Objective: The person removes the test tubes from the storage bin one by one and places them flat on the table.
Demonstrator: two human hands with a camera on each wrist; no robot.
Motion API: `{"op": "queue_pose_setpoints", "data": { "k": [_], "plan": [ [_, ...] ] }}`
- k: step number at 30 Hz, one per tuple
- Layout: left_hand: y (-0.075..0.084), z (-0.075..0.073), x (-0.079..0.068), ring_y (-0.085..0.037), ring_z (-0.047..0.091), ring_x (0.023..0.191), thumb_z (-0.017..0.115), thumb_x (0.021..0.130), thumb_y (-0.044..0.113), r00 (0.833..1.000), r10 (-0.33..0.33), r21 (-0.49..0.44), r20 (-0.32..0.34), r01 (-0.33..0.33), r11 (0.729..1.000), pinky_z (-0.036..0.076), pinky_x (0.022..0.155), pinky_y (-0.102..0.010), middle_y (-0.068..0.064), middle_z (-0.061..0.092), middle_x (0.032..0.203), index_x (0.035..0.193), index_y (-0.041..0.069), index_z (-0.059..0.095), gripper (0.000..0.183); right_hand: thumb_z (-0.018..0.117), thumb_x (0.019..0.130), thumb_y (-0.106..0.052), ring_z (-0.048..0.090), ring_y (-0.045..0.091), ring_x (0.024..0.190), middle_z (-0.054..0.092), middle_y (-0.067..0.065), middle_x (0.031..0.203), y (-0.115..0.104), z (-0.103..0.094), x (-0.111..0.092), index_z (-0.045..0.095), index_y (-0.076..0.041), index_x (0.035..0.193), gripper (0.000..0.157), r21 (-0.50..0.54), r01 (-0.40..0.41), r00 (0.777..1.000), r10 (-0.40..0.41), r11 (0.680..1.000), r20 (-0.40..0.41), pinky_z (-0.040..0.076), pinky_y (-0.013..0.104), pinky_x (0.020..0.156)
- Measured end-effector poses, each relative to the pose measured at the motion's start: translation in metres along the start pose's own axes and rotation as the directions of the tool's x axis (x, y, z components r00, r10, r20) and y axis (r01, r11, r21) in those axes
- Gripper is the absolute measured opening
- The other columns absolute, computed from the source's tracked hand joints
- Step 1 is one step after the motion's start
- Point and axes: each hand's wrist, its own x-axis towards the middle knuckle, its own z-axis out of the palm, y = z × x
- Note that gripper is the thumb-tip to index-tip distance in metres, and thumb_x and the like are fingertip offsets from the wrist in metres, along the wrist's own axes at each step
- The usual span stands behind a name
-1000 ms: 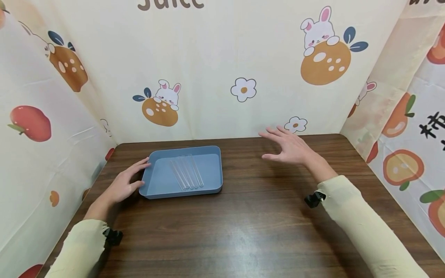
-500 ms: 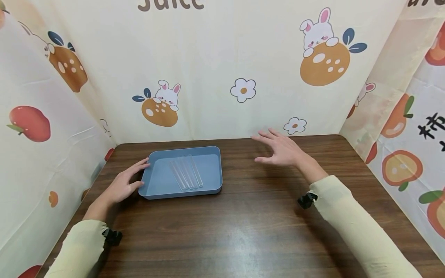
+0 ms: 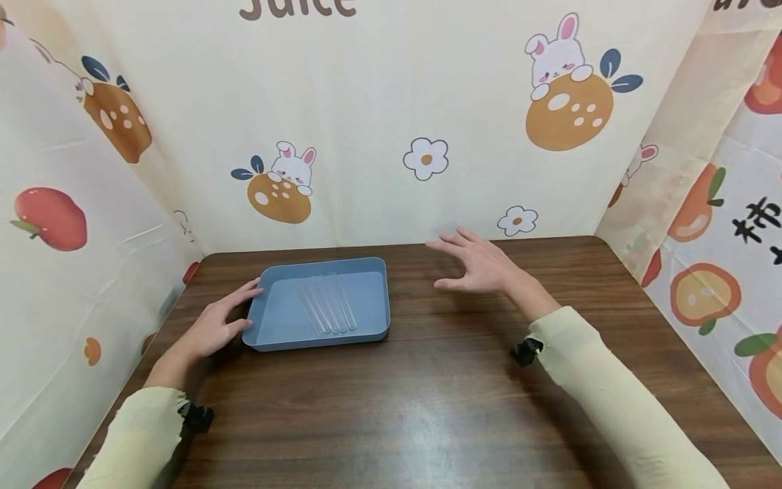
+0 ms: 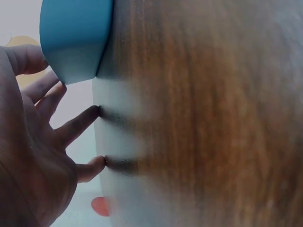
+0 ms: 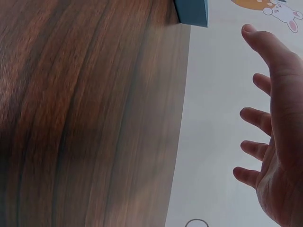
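A blue plastic tray point(image 3: 373, 278) lies on the dark wooden table point(image 3: 427, 394), left of centre. Several clear glass tubes point(image 3: 328, 310) lie side by side inside it. My left hand point(image 3: 215, 323) rests at the tray's left edge with straight fingers touching the rim; the left wrist view shows the tray corner point(image 4: 75, 38) by my fingers point(image 4: 75, 125). My right hand point(image 3: 473, 261) hovers open above the table to the right of the tray, fingers spread, holding nothing. The right wrist view shows my spread fingers point(image 5: 265, 118) and a tray corner point(image 5: 191, 12).
Cloth walls printed with rabbits, oranges and flowers close off the table at the back point(image 3: 421, 136), left point(image 3: 55, 224) and right point(image 3: 721, 231). Bare wood stretches across the front and right of the table.
My right hand has drifted left towards the tray, still open. The left hand and the tray have stayed put.
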Motion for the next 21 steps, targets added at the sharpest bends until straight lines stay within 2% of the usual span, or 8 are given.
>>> {"op": "queue_pose_setpoints", "data": {
  "k": [9, 21],
  "plan": [
    [0.0, -0.002, -0.001, -0.062, 0.039, 0.163, 0.068, 0.104, 0.009, 0.999, -0.031, 0.008, 0.021, 0.031, 0.999, 0.035, 0.123, -0.086, -0.021, 0.035, 0.185, 0.166, 0.005, 0.052, 0.065, 0.078, 0.096, -0.065, 0.025, 0.051, 0.175, 0.042, 0.009, 0.184, -0.013, 0.002, 0.008, 0.045, -0.036, 0.173, 0.089, 0.01, 0.012, 1.0, -0.012, 1.0, 0.018, 0.037, 0.078, 0.131],
    [0.0, -0.001, 0.001, -0.062, 0.039, 0.163, 0.067, 0.106, 0.01, 0.999, -0.003, 0.041, 0.047, 0.001, 0.999, 0.035, 0.123, -0.086, -0.023, 0.031, 0.186, 0.168, 0.004, 0.049, 0.065, 0.077, 0.096, -0.068, 0.025, 0.049, 0.175, 0.042, 0.01, 0.184, -0.026, 0.006, 0.018, 0.045, -0.036, 0.173, 0.09, 0.02, 0.048, 0.999, -0.048, 0.999, 0.024, 0.038, 0.077, 0.13]
  ]
}}
